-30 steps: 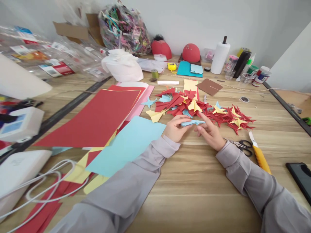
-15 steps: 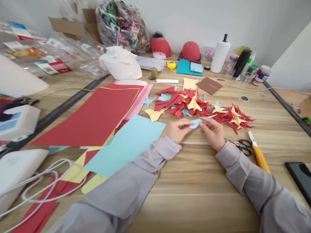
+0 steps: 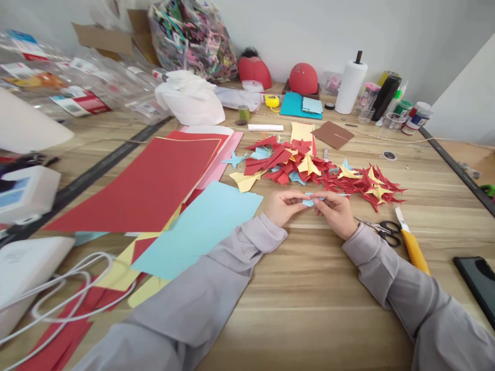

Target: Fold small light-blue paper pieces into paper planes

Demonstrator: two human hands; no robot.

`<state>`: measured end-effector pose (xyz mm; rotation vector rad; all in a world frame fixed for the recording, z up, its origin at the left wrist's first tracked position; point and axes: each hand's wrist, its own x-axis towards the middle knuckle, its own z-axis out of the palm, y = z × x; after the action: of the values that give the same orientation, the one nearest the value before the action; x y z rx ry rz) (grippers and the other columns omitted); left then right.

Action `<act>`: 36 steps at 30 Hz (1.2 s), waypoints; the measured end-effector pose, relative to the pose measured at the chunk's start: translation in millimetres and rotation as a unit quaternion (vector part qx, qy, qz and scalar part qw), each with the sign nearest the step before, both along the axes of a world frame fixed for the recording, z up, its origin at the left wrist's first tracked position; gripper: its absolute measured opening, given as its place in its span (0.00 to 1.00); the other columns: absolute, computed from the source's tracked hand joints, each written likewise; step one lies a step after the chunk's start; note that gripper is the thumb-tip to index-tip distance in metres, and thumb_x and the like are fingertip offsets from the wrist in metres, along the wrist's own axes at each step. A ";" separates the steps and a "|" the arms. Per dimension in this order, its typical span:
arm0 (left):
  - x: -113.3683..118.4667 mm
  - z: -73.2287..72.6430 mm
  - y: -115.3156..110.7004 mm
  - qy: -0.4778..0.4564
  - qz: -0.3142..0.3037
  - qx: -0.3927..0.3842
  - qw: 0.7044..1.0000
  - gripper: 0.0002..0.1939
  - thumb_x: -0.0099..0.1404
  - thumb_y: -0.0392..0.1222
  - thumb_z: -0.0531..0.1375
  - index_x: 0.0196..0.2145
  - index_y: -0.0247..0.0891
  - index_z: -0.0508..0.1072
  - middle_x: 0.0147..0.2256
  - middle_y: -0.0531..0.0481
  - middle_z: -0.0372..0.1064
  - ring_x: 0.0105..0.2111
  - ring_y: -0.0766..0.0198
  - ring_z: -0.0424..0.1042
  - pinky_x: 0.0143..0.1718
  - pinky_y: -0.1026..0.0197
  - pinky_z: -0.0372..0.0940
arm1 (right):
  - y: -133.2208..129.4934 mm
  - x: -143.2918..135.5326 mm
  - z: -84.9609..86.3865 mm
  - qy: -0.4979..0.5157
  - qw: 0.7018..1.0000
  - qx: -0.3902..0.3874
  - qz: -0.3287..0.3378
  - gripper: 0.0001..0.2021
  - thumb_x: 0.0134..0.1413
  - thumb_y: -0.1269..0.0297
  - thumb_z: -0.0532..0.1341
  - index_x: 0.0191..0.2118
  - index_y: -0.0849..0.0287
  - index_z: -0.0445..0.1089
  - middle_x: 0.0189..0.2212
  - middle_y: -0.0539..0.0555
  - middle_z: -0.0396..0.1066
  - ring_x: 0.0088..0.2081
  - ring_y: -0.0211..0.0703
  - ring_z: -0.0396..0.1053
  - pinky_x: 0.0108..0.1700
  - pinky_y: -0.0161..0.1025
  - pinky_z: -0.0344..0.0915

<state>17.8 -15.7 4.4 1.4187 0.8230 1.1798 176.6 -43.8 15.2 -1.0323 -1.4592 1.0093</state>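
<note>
From where I watch, at the far left of the counter (image 3: 309, 309) I see a white device (image 3: 27, 268) with white cables (image 3: 73, 288) lying in loops over red paper strips. Next to it are big sheets: a red sheet (image 3: 143, 185) on top of a pink one, and a light blue sheet (image 3: 201, 226) that lies partly over yellow paper, close to the left sleeve. Behind them stands a white bag (image 3: 189, 100). In the middle, the left hand (image 3: 284, 206) and the right hand (image 3: 337, 212) meet just above the counter, near its front half. Both hands pinch one small blue folded paper (image 3: 311, 200) between thumb and fingertips, the left grip on its left end and the right grip on its right end; the fingers are closed tight on it, and most of the paper is hidden by them. Just behind the hands is a pile of folded paper shapes (image 3: 317, 172), mostly red, with some yellow and blue ones. To the right of the right wrist lie scissors (image 3: 382, 229) with black handles, and just beside them a yellow utility knife (image 3: 413, 247). A dark phone (image 3: 477, 283) lies at the right edge. At the back right stands a white paper roll (image 3: 350, 87) among small bottles.
</note>
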 end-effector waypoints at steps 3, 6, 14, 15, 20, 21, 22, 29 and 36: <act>0.1 1.7 -0.9 0.017 -0.002 0.010 1.000 0.11 0.45 0.41 0.68 0.29 0.36 0.77 0.32 0.45 0.75 0.32 0.60 0.74 0.35 0.58 0.69 | 1.5 0.3 0.8 0.025 0.999 -0.032 -0.016 0.12 0.45 0.55 0.64 0.33 0.58 0.73 0.17 0.48 0.67 0.19 0.34 0.64 0.23 0.33 0.64; 0.7 3.7 -2.3 0.027 0.003 0.017 0.999 0.10 0.46 0.41 0.68 0.28 0.36 0.77 0.33 0.45 0.75 0.33 0.60 0.73 0.35 0.58 0.69 | 2.2 0.4 2.4 0.053 0.997 -0.054 -0.018 0.12 0.40 0.57 0.67 0.31 0.58 0.73 0.19 0.48 0.69 0.20 0.34 0.65 0.23 0.33 0.64; 2.7 8.6 -6.1 0.031 0.017 -0.014 0.999 0.09 0.48 0.42 0.66 0.26 0.34 0.77 0.30 0.46 0.75 0.28 0.63 0.72 0.33 0.61 0.69 | 3.6 0.0 1.6 0.086 0.994 -0.072 -0.010 0.12 0.38 0.59 0.68 0.30 0.59 0.73 0.20 0.48 0.70 0.20 0.33 0.66 0.24 0.33 0.64; 2.9 9.2 -6.4 0.031 0.022 -0.016 0.999 0.08 0.48 0.41 0.66 0.26 0.34 0.77 0.29 0.46 0.75 0.27 0.64 0.72 0.32 0.61 0.68 | 3.7 0.0 1.4 0.085 0.994 -0.071 -0.010 0.12 0.37 0.59 0.68 0.30 0.59 0.72 0.20 0.48 0.70 0.20 0.33 0.66 0.24 0.33 0.64; 4.1 9.9 -6.3 0.022 0.029 -0.024 0.999 0.06 0.48 0.40 0.65 0.24 0.34 0.76 0.25 0.48 0.74 0.25 0.65 0.71 0.31 0.62 0.67 | 4.2 0.6 0.9 0.075 0.994 -0.075 -0.007 0.11 0.39 0.59 0.67 0.31 0.59 0.73 0.19 0.48 0.70 0.21 0.34 0.66 0.23 0.32 0.63; 4.5 9.4 -6.1 0.019 0.031 -0.028 0.999 0.06 0.48 0.40 0.65 0.23 0.34 0.76 0.24 0.48 0.73 0.25 0.65 0.71 0.30 0.62 0.67 | 4.3 0.5 0.7 0.074 0.994 -0.076 -0.010 0.11 0.39 0.59 0.67 0.30 0.59 0.73 0.18 0.48 0.70 0.21 0.34 0.66 0.23 0.32 0.63; 5.0 8.7 -6.0 0.016 0.034 -0.034 0.999 0.06 0.48 0.40 0.65 0.23 0.34 0.75 0.24 0.49 0.73 0.24 0.65 0.71 0.30 0.62 0.67 | 4.5 0.2 0.4 0.074 0.994 -0.077 -0.013 0.11 0.38 0.59 0.68 0.30 0.59 0.73 0.18 0.48 0.70 0.21 0.34 0.66 0.23 0.32 0.63; 8.5 5.2 -5.6 0.006 0.056 -0.082 0.995 0.06 0.47 0.39 0.65 0.23 0.33 0.74 0.19 0.50 0.71 0.20 0.68 0.68 0.26 0.64 0.65 | 6.9 -1.8 -3.1 0.092 0.993 -0.073 -0.014 0.12 0.33 0.60 0.70 0.28 0.58 0.74 0.19 0.48 0.71 0.22 0.35 0.68 0.27 0.35 0.67; 10.1 8.5 -7.4 0.015 0.069 -0.095 0.993 0.05 0.47 0.37 0.65 0.23 0.33 0.73 0.18 0.52 0.69 0.19 0.69 0.67 0.24 0.64 0.64 | 6.4 -0.5 -0.8 0.084 0.994 -0.068 -0.003 0.11 0.35 0.61 0.70 0.29 0.57 0.74 0.20 0.48 0.71 0.23 0.36 0.68 0.28 0.35 0.67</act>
<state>27.8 -23.1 12.9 1.2423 1.0396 1.1539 176.1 -37.4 14.4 -1.0216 -1.2630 1.1757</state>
